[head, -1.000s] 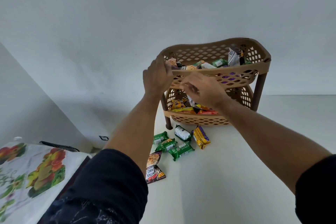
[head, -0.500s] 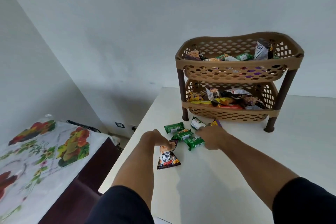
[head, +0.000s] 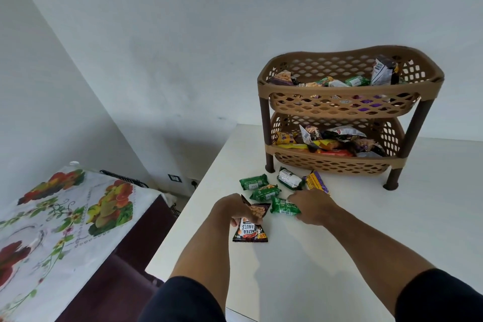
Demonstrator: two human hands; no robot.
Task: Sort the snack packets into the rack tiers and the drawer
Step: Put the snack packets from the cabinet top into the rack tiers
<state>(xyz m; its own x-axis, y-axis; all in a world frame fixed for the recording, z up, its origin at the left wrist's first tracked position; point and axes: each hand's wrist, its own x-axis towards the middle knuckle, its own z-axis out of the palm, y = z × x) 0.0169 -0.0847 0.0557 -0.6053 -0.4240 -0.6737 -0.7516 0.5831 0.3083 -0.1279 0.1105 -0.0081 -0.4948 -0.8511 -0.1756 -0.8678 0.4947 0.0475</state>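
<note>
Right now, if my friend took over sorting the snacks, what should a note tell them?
Left hand: pinching a salted peanuts packet on the table.
Right hand: fingers on a green packet.
Done: both tiers of the rack already hold packets.
Left: three more green packets and a yellow-purple packet lie loose by the rack. No drawer is in view.

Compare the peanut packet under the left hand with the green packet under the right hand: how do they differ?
The peanut packet is black and triangular with a peanut picture; the green packet is a flat green oblong. The left hand pinches the peanut packet's top, its base on the table; the right hand lies over one end of the green packet. Both are off the rack.
</note>
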